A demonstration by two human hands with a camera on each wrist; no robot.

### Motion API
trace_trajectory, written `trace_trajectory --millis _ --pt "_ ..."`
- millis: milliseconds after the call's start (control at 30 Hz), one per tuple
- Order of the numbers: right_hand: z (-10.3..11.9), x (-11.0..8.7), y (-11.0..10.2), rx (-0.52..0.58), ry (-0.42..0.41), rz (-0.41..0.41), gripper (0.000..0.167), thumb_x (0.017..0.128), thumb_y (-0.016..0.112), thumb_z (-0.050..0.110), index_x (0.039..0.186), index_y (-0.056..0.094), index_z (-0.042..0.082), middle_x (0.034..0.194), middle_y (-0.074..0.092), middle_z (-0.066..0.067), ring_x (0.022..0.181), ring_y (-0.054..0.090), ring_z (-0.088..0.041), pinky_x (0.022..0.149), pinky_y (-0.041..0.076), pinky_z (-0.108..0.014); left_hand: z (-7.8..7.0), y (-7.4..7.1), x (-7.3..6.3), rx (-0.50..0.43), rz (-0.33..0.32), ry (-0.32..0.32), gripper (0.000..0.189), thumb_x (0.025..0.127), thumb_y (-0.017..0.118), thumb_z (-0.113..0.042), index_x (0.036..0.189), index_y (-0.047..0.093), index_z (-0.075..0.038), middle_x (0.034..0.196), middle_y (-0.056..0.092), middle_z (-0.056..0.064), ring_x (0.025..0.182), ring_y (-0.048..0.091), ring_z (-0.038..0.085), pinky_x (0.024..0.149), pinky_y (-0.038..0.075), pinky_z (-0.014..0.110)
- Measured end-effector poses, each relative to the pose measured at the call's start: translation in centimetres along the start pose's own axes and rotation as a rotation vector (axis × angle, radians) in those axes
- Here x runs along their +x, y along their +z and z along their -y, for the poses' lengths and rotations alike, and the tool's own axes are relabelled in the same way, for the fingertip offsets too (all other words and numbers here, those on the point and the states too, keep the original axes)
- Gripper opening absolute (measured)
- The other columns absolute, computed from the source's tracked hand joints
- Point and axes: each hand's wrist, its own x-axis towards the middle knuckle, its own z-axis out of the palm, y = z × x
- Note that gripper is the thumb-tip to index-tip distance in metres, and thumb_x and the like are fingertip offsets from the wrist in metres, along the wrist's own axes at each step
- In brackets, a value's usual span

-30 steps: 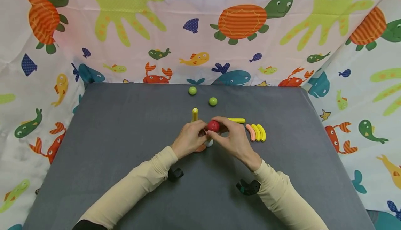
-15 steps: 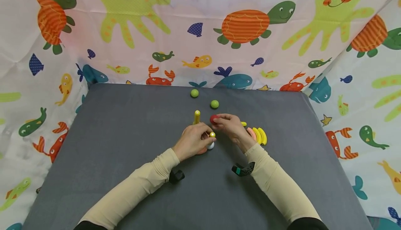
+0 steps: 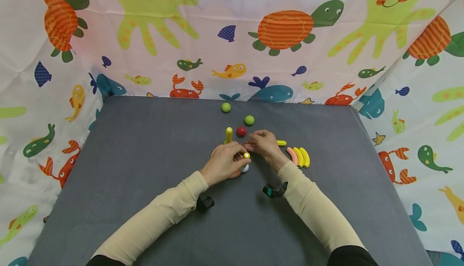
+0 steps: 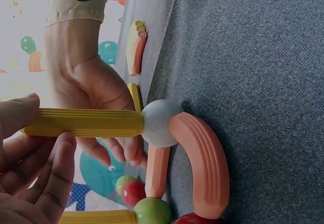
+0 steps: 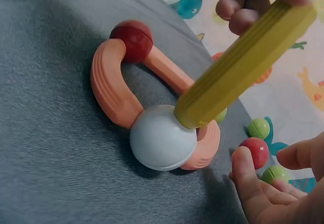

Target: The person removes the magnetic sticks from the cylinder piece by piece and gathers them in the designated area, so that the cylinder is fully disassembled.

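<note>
My left hand (image 3: 224,160) pinches the upper end of an upright, ridged yellow rod (image 4: 91,122). That rod's lower end meets a white ball (image 5: 163,139). From the white ball, curved salmon-coloured pieces (image 5: 109,82) run to a red ball (image 5: 132,39) and a green ball (image 4: 153,211), forming a ring on the table. A second yellow rod (image 3: 228,135) stands up from the ring's far side. My right hand (image 3: 267,147), fingers apart and holding nothing, hovers right of the ring. Just beyond its fingertips lies a loose red ball (image 3: 241,131).
Two loose green balls (image 3: 249,120) lie farther back on the grey table (image 3: 163,137). To the right are a lying yellow rod (image 3: 281,143), a curved salmon piece (image 3: 292,156) and two curved yellow pieces (image 3: 304,157). A patterned curtain (image 3: 203,48) closes off the back and sides.
The right hand carried the red ball away from the left hand, set it down near the green balls and let go. The left hand stays on the yellow rod.
</note>
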Motion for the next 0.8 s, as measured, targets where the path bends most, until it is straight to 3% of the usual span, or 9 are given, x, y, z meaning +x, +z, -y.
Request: trace_trajectory --millis 167,300,467,567,700,800 --pt "-0.8 -1.6 -0.6 -0.135 -0.118 0.045 0.034 0.101 0.049 0.011 0.13 0.049 -0.007 0.109 0.066 -0.022 0.078 0.068 -0.013 0.076 0.058 -0.03 0.1 0.2 0.0 0.008 -0.001 0.019 0.014 0.085 0.077 -0.023 0.093 0.071 -0.013 0.084 0.066 0.001 0.072 0.062 0.009 0.066 0.048 0.019" --pt "-1.8 -3.9 -1.3 -0.33 -0.347 0.09 0.026 0.097 0.049 0.003 0.119 0.06 -0.005 0.109 0.067 -0.021 0.076 0.063 -0.02 0.07 0.053 -0.027 0.2 0.1 0.2 0.007 0.0 0.021 0.015 0.086 0.076 -0.024 0.094 0.071 -0.013 0.085 0.067 0.002 0.074 0.064 0.01 0.068 0.049 0.019" --pt "-3.0 -5.8 -1.9 -0.522 -0.587 0.162 0.038 0.088 0.049 -0.008 0.121 0.062 0.004 0.112 0.066 -0.014 0.088 0.062 -0.031 0.071 0.049 -0.029 0.4 -0.9 -0.1 -0.034 0.046 -0.031 0.023 0.087 0.075 -0.026 0.103 0.068 -0.012 0.093 0.066 0.005 0.077 0.063 0.011 0.069 0.05 0.02" --pt "-3.6 -6.4 -2.0 -0.629 -0.639 0.162 0.045 0.084 0.052 -0.007 0.125 0.061 0.01 0.115 0.065 -0.01 0.091 0.062 -0.025 0.076 0.05 -0.032 1.3 -2.1 -0.8 -0.028 0.034 -0.094 0.017 0.092 0.07 -0.024 0.105 0.068 -0.013 0.092 0.065 0.003 0.076 0.059 0.008 0.067 0.049 0.022" --pt "-4.2 -6.8 -2.0 -0.712 -0.661 0.118 0.043 0.084 0.06 -0.001 0.125 0.06 0.011 0.11 0.065 -0.01 0.086 0.061 -0.017 0.076 0.052 -0.032 3.5 -3.6 -1.8 0.032 -0.007 -0.202 0.013 0.095 0.061 -0.015 0.102 0.07 -0.01 0.089 0.064 0.002 0.074 0.056 0.012 0.066 0.047 0.027" --pt "-4.8 -6.8 -1.8 -0.778 -0.681 0.089 0.039 0.085 0.069 0.007 0.123 0.06 0.009 0.105 0.064 -0.01 0.081 0.061 -0.014 0.071 0.051 -0.029 5.1 -4.0 -2.4 0.091 0.052 -0.27 0.016 0.094 0.06 -0.013 0.103 0.071 -0.007 0.09 0.064 0.004 0.074 0.056 0.014 0.066 0.047 0.029"
